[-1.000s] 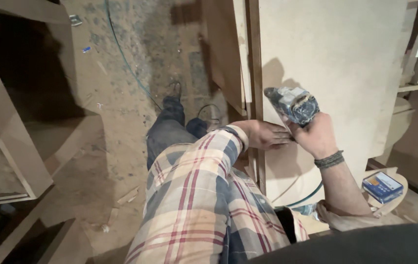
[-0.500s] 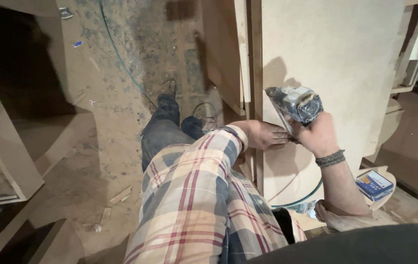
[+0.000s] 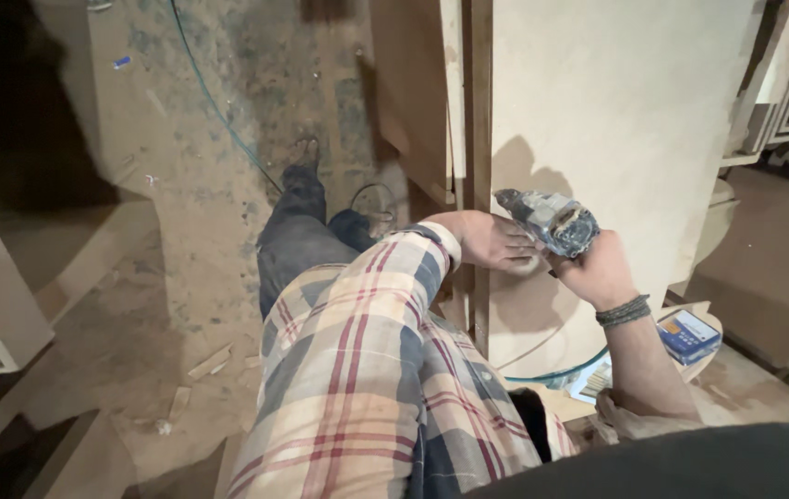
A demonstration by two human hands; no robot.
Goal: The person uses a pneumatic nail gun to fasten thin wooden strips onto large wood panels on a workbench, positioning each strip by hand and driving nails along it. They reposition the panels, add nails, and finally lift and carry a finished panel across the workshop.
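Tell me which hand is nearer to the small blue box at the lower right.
Right. The right hand grips the power tool above and left of the blue box; the left hand lies flat on the board, farther left.

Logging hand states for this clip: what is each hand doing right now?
Left hand: open, flat against the pale board.
Right hand: closed around a blue power tool.

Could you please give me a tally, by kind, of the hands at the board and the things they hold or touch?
Hands: 2, the left hand flat on the board and the right hand gripping the tool
Power tools: 1, a dusty blue power tool
Upright pale boards: 1
Total: 4
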